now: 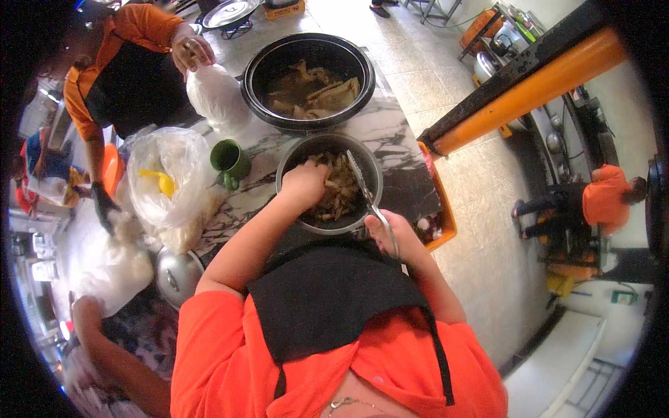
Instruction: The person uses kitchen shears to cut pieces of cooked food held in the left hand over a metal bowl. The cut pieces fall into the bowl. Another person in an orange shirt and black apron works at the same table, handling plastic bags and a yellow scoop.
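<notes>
My left hand [305,184] reaches into a round metal bowl [282,164] with its fingers curled on the brownish, shredded-looking food pieces [341,189]. The fingertips are partly hidden among the pieces. At the bowl's right rim, my right hand [396,233] grips a long silver metal tool [360,177] with a curved handle. Its far end slants up over the food; whether it is scissors or tongs is hard to tell. Just beyond the bowl stands a large black pot [254,108] holding pale food chunks [334,96] in liquid.
A green mug [231,161], a clear plastic bag with a yellow utensil [162,182] and a metal lid [175,280] lie to the left on the marbled table [401,143]. A co-worker's hand [192,52] touches a white bag [216,97]. An orange bar [536,90] crosses at right.
</notes>
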